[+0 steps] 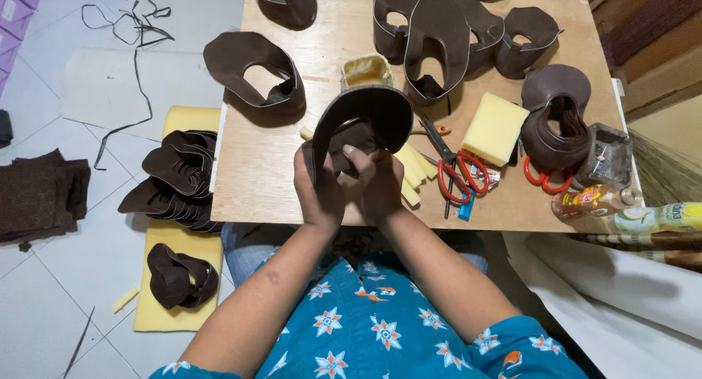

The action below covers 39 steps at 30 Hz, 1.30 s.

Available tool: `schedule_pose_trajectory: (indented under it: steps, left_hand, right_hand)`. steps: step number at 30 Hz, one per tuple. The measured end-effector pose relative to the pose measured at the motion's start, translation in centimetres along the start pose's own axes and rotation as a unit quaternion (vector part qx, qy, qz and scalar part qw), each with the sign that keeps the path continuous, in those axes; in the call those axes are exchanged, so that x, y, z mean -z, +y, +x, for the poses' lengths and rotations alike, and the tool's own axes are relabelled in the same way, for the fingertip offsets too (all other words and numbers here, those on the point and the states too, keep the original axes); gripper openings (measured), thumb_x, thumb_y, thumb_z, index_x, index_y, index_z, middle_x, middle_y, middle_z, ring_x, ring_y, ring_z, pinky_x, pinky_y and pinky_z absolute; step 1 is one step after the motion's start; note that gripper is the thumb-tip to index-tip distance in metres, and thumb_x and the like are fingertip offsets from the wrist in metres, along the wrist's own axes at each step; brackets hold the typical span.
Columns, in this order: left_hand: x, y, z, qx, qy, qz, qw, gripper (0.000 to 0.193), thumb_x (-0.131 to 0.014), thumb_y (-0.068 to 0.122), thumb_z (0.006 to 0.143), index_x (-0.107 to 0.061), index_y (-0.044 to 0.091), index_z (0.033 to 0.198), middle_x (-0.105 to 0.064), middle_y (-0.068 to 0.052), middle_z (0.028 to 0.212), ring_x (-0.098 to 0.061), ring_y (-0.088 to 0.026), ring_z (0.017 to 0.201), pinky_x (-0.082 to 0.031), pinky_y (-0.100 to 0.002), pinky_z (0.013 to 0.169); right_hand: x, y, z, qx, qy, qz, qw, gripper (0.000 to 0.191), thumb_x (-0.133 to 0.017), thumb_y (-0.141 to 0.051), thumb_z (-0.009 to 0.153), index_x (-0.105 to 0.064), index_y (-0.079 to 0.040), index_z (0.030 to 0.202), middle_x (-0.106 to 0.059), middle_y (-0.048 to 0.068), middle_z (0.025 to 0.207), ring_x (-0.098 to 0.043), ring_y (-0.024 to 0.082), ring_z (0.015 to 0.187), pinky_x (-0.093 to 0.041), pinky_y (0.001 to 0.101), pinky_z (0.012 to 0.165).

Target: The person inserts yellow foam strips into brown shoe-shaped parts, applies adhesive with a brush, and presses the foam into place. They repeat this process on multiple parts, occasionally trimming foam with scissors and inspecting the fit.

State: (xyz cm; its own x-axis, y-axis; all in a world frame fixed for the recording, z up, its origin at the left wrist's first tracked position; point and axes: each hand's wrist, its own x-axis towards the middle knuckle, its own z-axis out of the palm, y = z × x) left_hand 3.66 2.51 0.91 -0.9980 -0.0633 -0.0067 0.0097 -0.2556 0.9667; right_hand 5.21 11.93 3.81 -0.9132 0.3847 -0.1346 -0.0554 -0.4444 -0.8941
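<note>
While your left hand (319, 192) and right hand (379, 183) are both clamped on the brown leather upper (365, 119) at the centre of the frame, just above the near edge of the plywood table (270, 160), keep its curved band upright and its folded lower end pinched between thumb and fingers. Judged from the hold, the step in hand is pressing 2 overlapping ends together: press evenly along the overlap, align the pale edges before squeezing, and keep fingertips off any wet adhesive. The open tin of yellow glue (365, 70) sits just behind the piece; red-handled scissors (455, 171) and a yellow sponge block (493, 128) lie to the right of centre. Finished uppers (439, 35) stand along the top of the frame; a stack (179, 182) rests at the left
</note>
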Motion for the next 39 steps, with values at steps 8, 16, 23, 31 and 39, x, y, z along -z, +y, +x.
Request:
schedule_pose_trajectory:
  steps: [8, 16, 23, 31, 39]
  left_hand:
    - [0.3, -0.4, 1.0, -0.066, 0.000, 0.056, 0.996, 0.039, -0.068, 0.011, 0.098, -0.051, -0.002, 0.131, -0.066, -0.011, 0.120, -0.064, -0.017, 0.109, -0.053, -0.030, 0.096]
    - [1.7, -0.3, 2.1, -0.072, 0.009, 0.054, 0.996, 0.036, -0.069, 0.007, 0.094, -0.048, 0.000, 0.123, -0.069, -0.010, 0.108, -0.067, -0.012, 0.096, -0.056, -0.025, 0.083]
    - [1.6, -0.9, 1.1, -0.014, -0.045, 0.016, 0.999, 0.033, -0.069, 0.009, 0.094, -0.051, 0.001, 0.121, -0.069, -0.008, 0.104, -0.067, -0.011, 0.090, -0.057, -0.026, 0.078]
    - [1.6, 0.4, 0.7, -0.044, -0.048, 0.072, 0.995, 0.018, -0.063, 0.012, 0.099, -0.061, 0.001, 0.114, -0.070, -0.004, 0.102, -0.065, -0.011, 0.092, -0.055, -0.028, 0.080]
    - [1.2, 1.5, 0.1, 0.025, -0.052, 0.132, 0.990, 0.020, -0.059, 0.014, 0.097, -0.064, 0.001, 0.111, -0.068, -0.008, 0.092, -0.066, -0.016, 0.084, -0.054, -0.031, 0.076]
  right_hand:
    - [-0.1, 1.7, 0.3, -0.003, 0.095, -0.135, 0.986, 0.034, -0.079, -0.018, 0.087, -0.054, -0.006, 0.068, -0.059, 0.004, 0.066, -0.054, 0.011, 0.058, -0.047, 0.0284, 0.050]
    - [-0.3, -0.3, 0.0, -0.165, 0.103, 0.014, 0.981, 0.012, -0.073, -0.015, 0.087, -0.062, -0.016, 0.094, -0.066, 0.009, 0.098, -0.068, 0.018, 0.081, -0.058, 0.0319, 0.074]
    - [0.1, -1.2, -0.9, -0.010, -0.090, -0.055, 0.994, 0.018, -0.062, -0.005, 0.092, -0.073, -0.001, 0.106, -0.072, 0.008, 0.106, -0.068, 0.015, 0.099, -0.054, 0.0310, 0.089]
    - [0.8, -0.2, -0.3, -0.043, -0.091, -0.010, 0.995, 0.017, -0.061, -0.002, 0.091, -0.069, 0.000, 0.106, -0.071, 0.007, 0.098, -0.067, 0.017, 0.093, -0.054, 0.0333, 0.084]
    - [1.5, -1.0, 0.6, 0.007, -0.086, -0.141, 0.986, 0.023, -0.060, -0.006, 0.091, -0.068, -0.002, 0.112, -0.072, 0.005, 0.102, -0.066, 0.015, 0.096, -0.053, 0.0305, 0.087]
